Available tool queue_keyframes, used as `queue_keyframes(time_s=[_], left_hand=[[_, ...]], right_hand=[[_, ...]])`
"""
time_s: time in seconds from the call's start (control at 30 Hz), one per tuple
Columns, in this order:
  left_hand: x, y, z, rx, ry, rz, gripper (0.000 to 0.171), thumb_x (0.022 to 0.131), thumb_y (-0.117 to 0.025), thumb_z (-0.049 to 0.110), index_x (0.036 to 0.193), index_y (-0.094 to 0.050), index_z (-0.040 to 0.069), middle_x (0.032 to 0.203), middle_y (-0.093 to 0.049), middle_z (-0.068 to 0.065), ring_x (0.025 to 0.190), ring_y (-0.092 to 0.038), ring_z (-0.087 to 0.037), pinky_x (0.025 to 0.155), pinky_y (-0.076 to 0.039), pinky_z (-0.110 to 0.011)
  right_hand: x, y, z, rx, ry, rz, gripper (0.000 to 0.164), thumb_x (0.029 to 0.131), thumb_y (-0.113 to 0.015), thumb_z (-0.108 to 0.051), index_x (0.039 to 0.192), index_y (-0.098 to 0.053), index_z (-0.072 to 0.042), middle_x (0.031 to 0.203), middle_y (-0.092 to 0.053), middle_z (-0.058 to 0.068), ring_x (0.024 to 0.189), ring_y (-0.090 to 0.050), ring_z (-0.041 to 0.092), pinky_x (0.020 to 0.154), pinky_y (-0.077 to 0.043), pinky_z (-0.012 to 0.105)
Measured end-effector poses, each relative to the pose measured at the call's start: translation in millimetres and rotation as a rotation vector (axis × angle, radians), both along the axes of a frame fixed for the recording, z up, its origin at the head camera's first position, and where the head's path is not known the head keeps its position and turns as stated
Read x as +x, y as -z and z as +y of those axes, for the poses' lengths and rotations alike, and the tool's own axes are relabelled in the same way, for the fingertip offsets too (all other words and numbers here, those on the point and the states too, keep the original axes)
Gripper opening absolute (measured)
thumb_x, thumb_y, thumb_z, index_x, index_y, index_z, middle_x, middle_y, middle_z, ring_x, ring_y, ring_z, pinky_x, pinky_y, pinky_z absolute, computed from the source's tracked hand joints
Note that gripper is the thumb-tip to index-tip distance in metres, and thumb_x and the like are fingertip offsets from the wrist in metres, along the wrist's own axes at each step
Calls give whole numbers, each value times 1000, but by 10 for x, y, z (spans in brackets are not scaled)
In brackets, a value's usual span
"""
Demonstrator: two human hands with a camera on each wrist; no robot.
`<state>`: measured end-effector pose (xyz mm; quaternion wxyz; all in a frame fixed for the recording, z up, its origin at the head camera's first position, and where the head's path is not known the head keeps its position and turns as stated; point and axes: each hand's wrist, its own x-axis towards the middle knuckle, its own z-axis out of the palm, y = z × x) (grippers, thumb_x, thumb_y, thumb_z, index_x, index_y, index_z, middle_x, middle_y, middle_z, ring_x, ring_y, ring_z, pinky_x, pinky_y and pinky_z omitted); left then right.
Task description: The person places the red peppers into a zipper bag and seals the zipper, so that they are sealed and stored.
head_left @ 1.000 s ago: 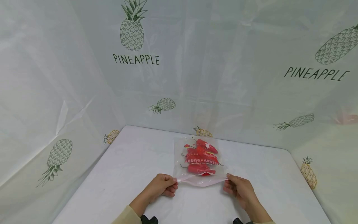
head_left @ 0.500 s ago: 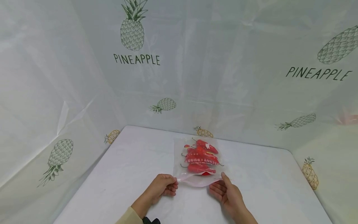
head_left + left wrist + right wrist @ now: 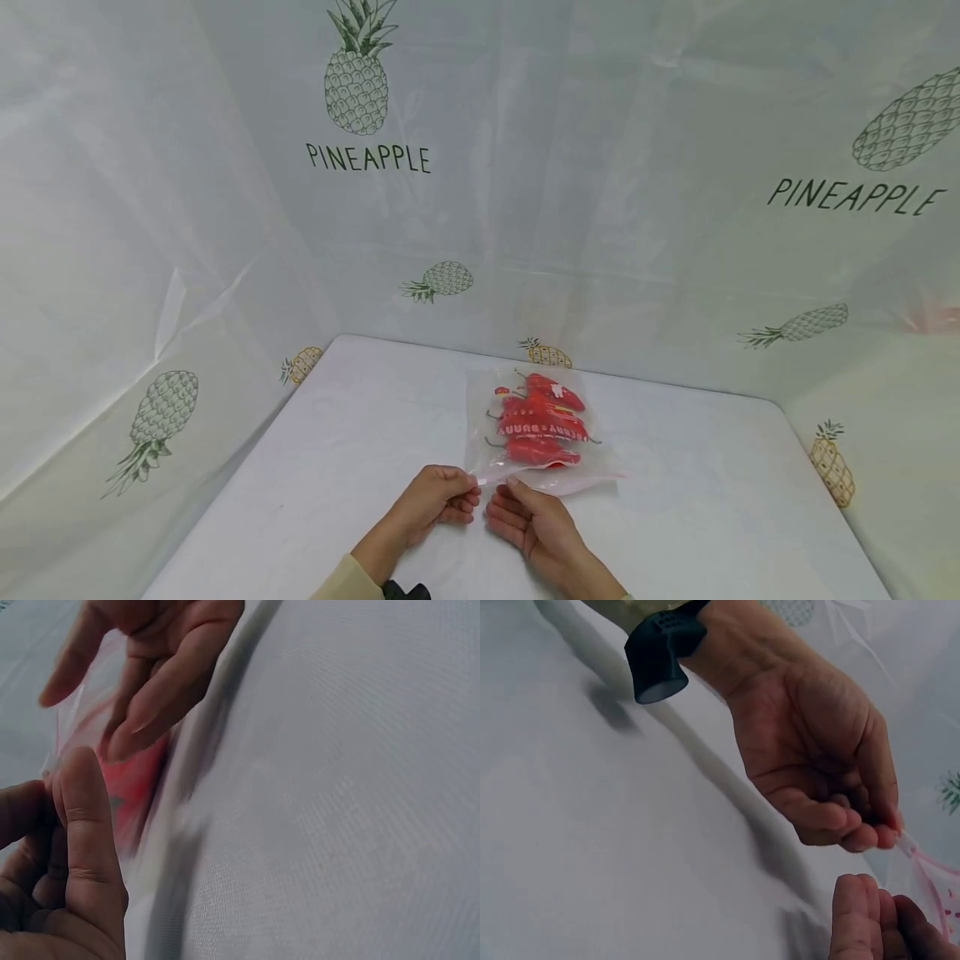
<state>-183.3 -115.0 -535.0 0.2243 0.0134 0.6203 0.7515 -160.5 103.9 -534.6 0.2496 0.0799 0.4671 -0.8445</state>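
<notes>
A clear zip bag with pink edging and printed lettering lies flat on the table, its mouth facing me. Inside it are several red chili peppers. My left hand pinches the near left corner of the bag between thumb and curled fingers; the right wrist view shows a small white piece at those fingertips. Close beside it, my right hand is at the bag's near edge, palm turned inward. In the left wrist view the right thumb and fingers stand apart, fairly straight.
The white table has a rounded far edge. Pale sheets printed with pineapples hang behind and at both sides. A black wrist camera mount sits on the left wrist.
My right hand has let go of the bag's right corner and moved left along the mouth, up to the left hand. The mouth lies flatter. My left hand stays put.
</notes>
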Motion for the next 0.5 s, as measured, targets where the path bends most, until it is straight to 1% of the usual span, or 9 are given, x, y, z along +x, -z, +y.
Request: queue_keyframes(time_s=[0.07, 0.13, 0.23, 0.37, 0.5], left_hand=[[6, -6, 15, -23, 4, 21, 18, 101, -67, 13, 92, -72, -2, 83, -71, -2, 71, -65, -8, 66, -62, -24], [8, -6, 27, -45, 10, 44, 20, 101, -67, 13, 92, -72, -4, 82, -70, -2, 70, -64, -9, 65, -61, -24], [7, 3, 35, -67, 14, 68, 23, 101, -68, 14, 91, -71, -7, 81, -70, -2, 69, -64, -9, 63, -61, -24], [3, 15, 27, -80, 13, 83, 25, 101, -68, 14, 92, -71, -9, 79, -70, -2, 68, -64, -9, 62, -60, -24], [1, 17, 19, -84, 19, 89, 26, 101, -67, 14, 93, -70, -11, 78, -70, -2, 67, -64, -9, 61, -60, -23]], right_hand=[[-20, -12, -78, -10, -2, 18, 30, 107, -64, -28, 117, -70, 0, 104, -78, 9, 98, -78, 18, 95, -62, 38], [-35, -27, -138, 1, -5, 31, 28, 107, -64, -25, 115, -72, 0, 103, -79, 10, 96, -78, 17, 92, -63, 35], [-54, -44, -194, 40, -6, 29, 31, 106, -66, -27, 115, -73, 2, 101, -80, 11, 92, -79, 16, 87, -64, 31], [-69, -55, -225, 87, -3, 10, 35, 104, -69, -30, 114, -74, 3, 99, -80, 11, 88, -79, 15, 83, -65, 29], [-85, -54, -244, 123, -17, 19, 32, 101, -73, -25, 113, -75, 5, 98, -81, 11, 85, -79, 14, 80, -65, 28]])
